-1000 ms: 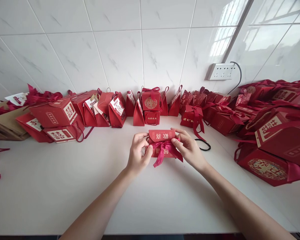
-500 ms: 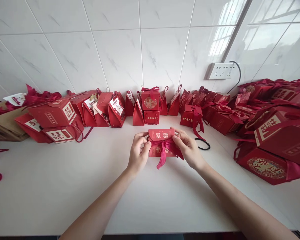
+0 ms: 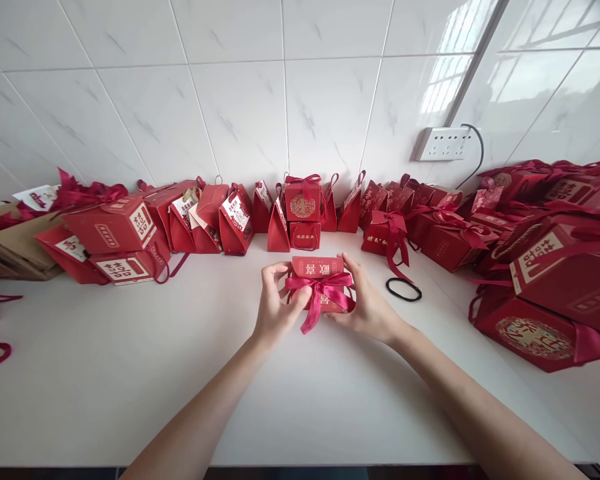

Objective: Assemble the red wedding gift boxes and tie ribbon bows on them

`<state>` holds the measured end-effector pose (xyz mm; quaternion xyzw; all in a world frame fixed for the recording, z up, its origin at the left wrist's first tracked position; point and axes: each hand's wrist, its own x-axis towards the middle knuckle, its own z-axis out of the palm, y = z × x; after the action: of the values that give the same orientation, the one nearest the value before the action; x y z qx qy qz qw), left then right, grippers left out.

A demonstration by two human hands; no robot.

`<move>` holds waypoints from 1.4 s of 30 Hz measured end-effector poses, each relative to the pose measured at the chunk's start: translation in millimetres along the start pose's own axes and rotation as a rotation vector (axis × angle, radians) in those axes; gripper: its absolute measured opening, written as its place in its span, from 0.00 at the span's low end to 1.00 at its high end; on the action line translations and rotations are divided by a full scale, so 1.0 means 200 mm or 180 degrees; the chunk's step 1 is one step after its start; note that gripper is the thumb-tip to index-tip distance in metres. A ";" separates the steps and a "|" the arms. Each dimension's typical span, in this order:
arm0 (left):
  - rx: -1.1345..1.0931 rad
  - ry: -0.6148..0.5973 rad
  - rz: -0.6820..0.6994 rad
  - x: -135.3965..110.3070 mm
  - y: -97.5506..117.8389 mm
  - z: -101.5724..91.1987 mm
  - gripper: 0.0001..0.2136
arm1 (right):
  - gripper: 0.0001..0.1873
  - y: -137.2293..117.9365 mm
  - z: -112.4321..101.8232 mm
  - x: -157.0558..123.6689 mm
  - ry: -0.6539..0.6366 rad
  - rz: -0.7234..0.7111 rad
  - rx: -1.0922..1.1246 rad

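Between my hands is a small red gift box point(image 3: 318, 267) with pale printed characters. A dark pink ribbon point(image 3: 323, 291) is tied round it in a bow, one tail hanging over the front. My left hand point(image 3: 278, 303) grips the box's left side, with the thumb across the front near the bow. On the opposite side, my right hand point(image 3: 365, 300) has its fingers at the upper right edge and its thumb low by the bottom edge. The underside of the box is hidden from view.
Red gift boxes and bags line the tiled wall, including a stacked pair point(image 3: 303, 203) in the middle. Larger boxes point(image 3: 530, 333) stand at the right, others point(image 3: 115, 230) at the left. A black loop point(image 3: 404, 289) lies right of my hands. A power strip point(image 3: 443, 144) is on the wall.
My right hand has left the ribbon's right loop and now holds the box's right side, thumb lower. The bow looks fuller and spread wider. My left thumb has moved onto the front.
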<state>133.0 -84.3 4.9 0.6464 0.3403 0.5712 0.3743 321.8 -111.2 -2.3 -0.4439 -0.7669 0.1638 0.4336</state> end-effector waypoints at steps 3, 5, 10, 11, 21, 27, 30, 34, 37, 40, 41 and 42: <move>0.0323 0.0015 -0.0031 -0.02 0.01 0.03 0.27 | 0.53 0.00 0.01 0.00 0.0102 -0.0095 -0.0291; 0.0509 0.0094 0.0001 -0.02 0.01 0.03 0.26 | 0.53 0.00 0.01 0.00 0.0110 -0.0167 -0.0441; 0.0555 0.0096 -0.0052 0.00 0.00 0.00 0.17 | 0.53 0.01 -0.02 0.00 0.0094 -0.0239 -0.0628; 0.0585 0.0102 0.0024 0.00 -0.01 0.00 0.15 | 0.54 0.02 -0.02 0.00 0.0092 -0.0240 -0.0639; 0.1639 0.0315 0.1778 0.00 -0.01 -0.01 0.07 | 0.53 0.02 0.01 0.00 0.0225 -0.0323 -0.0641; 0.1836 -0.0253 0.2888 -0.03 0.01 0.00 0.09 | 0.51 0.01 0.03 0.00 0.0242 -0.0347 -0.0464; 0.1773 -0.0311 0.3041 -0.03 0.02 0.00 0.10 | 0.51 0.01 0.03 -0.01 0.0226 -0.0308 -0.0417; 0.1779 -0.0105 0.2986 -0.03 0.02 -0.01 0.11 | 0.51 0.01 0.03 -0.01 0.0238 -0.0250 -0.0400; 0.1740 -0.0070 0.2973 -0.03 0.01 -0.01 0.09 | 0.51 0.02 0.03 -0.01 0.0256 -0.0246 -0.0444; 0.1690 -0.0090 0.2975 -0.03 0.01 -0.01 0.04 | 0.52 0.03 0.04 -0.01 0.0259 -0.0252 -0.0459; 0.1678 -0.0092 0.2968 -0.03 0.01 -0.01 0.05 | 0.53 0.03 0.04 -0.01 0.0251 -0.0252 -0.0448; 0.1667 -0.0085 0.2961 -0.03 0.01 -0.01 0.07 | 0.54 0.03 0.04 -0.01 0.0240 -0.0247 -0.0440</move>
<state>131.0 -90.5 4.7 0.8080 0.1442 0.5645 -0.0881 320.0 -108.8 -11.5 -0.4485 -0.7762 0.0767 0.4365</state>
